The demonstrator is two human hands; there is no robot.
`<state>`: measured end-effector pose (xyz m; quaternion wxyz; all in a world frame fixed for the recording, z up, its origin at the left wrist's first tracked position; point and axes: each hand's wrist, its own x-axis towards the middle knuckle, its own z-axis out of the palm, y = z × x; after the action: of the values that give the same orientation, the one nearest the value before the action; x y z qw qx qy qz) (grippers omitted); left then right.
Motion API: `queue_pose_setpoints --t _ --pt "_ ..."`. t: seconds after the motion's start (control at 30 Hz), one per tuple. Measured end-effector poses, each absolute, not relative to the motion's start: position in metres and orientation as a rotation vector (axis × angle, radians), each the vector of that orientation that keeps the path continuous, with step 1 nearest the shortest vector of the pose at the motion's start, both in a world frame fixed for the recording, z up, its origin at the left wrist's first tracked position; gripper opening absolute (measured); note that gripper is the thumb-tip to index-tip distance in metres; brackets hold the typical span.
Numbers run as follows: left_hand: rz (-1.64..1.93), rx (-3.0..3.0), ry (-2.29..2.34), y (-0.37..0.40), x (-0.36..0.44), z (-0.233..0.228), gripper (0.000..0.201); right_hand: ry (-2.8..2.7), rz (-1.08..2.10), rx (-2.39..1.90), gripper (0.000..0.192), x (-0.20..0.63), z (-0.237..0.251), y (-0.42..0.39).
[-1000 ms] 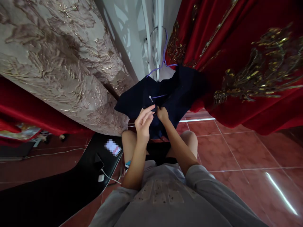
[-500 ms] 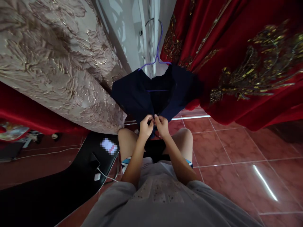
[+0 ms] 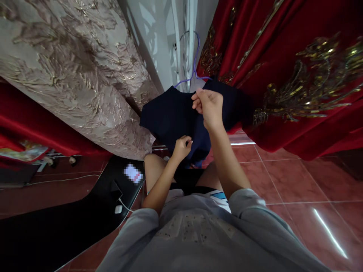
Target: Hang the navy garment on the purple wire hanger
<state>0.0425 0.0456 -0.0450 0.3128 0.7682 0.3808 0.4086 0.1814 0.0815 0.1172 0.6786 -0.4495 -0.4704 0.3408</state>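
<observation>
A dark blue garment [image 3: 170, 113] hangs by its shoulders from a purple hanger [image 3: 195, 71] in front of me. My left hand [image 3: 182, 148] is closed in a pinch at the lower front of the garment, with its fingertips on the cloth. Higher up, near the neckline, my right hand [image 3: 210, 105] is raised in front of the garment. Its thumb and forefinger are pressed together and the other fingers curl loosely. Whatever is between those fingertips is too small to make out.
Pale embossed fabric [image 3: 93, 71] hangs at the left, and red cloth with gold beading [image 3: 300, 87] at the right. The hanger hooks onto white metalwork [image 3: 187, 41]. On a black bench [image 3: 93, 204] lie a blurred phone [image 3: 133, 173], a dark device [image 3: 115, 192] and a white charger [image 3: 118, 209].
My right hand has moved up and away from my left hand, from the lower front to the neckline. My left hand stays low on the garment, whose front now looks more closed.
</observation>
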Motion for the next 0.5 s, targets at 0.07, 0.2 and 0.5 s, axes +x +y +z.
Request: queue_pose_setpoints --t 0.07,0.2,0.5 --pt "1.116 2.029 0.903 0.054 0.042 -0.011 0.014 -1.083 0.785 -1.004 0.055 0.179 0.123 0.074" --pt "1.547 1.995 0.798 0.074 0.041 0.071 0.037 -1.122 0.818 -1.008 0.048 0.179 0.123 0.052" --pt "1.68 2.34 0.824 0.098 0.028 0.12 0.03 -1.138 0.683 -1.28 0.034 0.176 0.052 0.064"
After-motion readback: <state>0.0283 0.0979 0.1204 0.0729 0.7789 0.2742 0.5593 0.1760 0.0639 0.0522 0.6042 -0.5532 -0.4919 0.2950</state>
